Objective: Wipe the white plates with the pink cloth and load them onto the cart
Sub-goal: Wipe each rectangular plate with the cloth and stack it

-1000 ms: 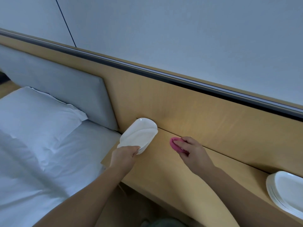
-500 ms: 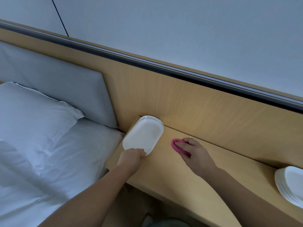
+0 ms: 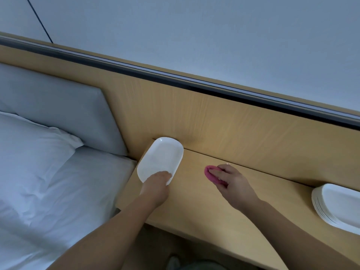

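Note:
A white oval plate (image 3: 161,156) lies flat on the left end of the wooden shelf (image 3: 196,203), close to the back panel. My left hand (image 3: 155,184) holds the plate's near rim, fingers curled over its edge. To the right, my right hand (image 3: 231,182) grips the folded pink cloth (image 3: 211,175) and presses it on the shelf top. A stack of several white plates (image 3: 339,207) sits at the shelf's far right, cut off by the frame edge. No cart is in view.
A bed with a white pillow (image 3: 29,149) and white sheet lies left of the shelf, under a grey padded headboard (image 3: 58,108). A tall wooden wall panel (image 3: 233,129) rises right behind the shelf. The shelf's front edge curves towards me.
My left hand has lowered the plate from a tilted, lifted pose to flat on the shelf. My right hand stays on the pink cloth in about the same place.

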Motion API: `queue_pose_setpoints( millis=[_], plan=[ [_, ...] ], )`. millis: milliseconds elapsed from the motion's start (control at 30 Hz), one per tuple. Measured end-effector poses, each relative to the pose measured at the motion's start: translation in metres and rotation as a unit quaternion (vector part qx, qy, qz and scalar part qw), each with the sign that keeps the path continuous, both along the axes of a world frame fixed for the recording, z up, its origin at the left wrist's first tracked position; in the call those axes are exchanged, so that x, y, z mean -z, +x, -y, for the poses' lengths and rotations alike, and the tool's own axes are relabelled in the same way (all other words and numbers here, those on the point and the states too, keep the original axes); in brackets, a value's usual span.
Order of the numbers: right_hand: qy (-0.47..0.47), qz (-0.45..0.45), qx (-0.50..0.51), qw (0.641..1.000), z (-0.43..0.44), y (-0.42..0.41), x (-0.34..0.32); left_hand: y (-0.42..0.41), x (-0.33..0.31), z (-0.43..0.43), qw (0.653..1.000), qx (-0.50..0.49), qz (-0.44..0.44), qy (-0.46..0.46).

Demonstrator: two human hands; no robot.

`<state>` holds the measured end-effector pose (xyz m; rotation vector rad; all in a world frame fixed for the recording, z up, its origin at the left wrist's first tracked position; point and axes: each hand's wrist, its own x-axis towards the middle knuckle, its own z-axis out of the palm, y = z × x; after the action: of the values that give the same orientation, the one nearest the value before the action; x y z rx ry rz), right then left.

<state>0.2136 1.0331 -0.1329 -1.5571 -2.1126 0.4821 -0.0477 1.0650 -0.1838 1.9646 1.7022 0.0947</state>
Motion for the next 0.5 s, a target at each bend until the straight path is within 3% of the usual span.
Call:
queue_pose_setpoints(
  millis=[500],
  plan=[
    [0.065,-0.039,0.193,0.978,0.076,0.140,-0.003,0.189,-0.026,-0.012,0.973,0.207,0.028,0.102]
  ],
)
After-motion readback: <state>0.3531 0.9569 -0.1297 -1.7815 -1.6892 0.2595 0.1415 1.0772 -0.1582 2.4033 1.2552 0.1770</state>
